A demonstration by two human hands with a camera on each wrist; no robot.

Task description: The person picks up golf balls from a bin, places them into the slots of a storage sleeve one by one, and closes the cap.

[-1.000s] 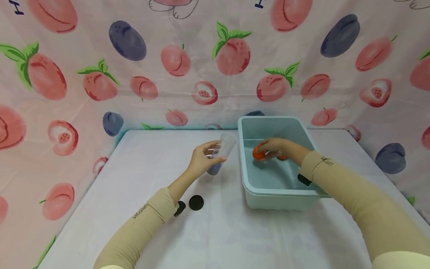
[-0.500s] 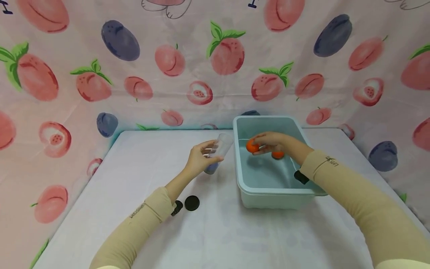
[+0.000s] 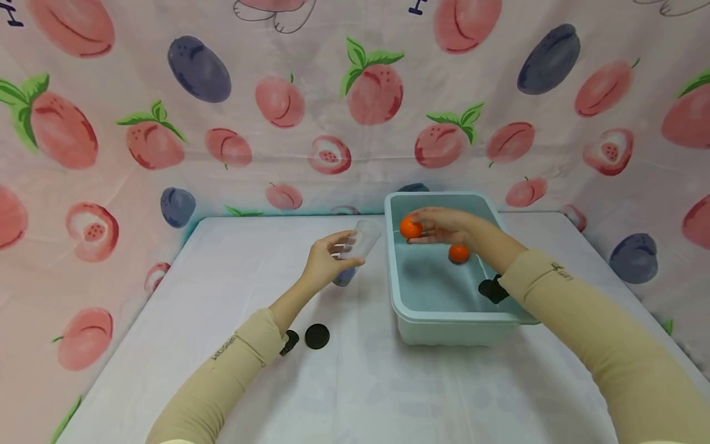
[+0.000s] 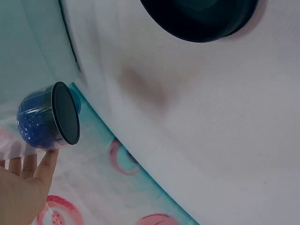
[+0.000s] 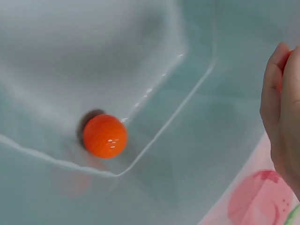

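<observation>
My left hand (image 3: 324, 264) holds a clear plastic tube (image 3: 362, 242) tilted above the table, left of the bin. A blue ball (image 4: 36, 119) sits at the tube's bottom, beside its black end cap (image 4: 65, 113). Over the bin's far left part, my right hand (image 3: 444, 226) grips an orange ball (image 3: 411, 227) at its fingertips. In the right wrist view that hand covers most of the held ball. A second orange ball (image 5: 105, 136), shiny and faintly dimpled, lies in the pale blue bin (image 3: 395, 271), below the right hand.
A round black lid (image 3: 317, 337) lies on the white table (image 3: 249, 259) near the left forearm. Each wrist wears a black camera strap. The bin's raised walls surround the loose ball, and it seems to contain water. A fruit-print cloth (image 3: 333, 92) hangs behind the table.
My right hand has lifted the orange ball up and leftward toward the bin's left wall, uncovering the second ball. The left hand keeps hold of the tube, nearly still.
</observation>
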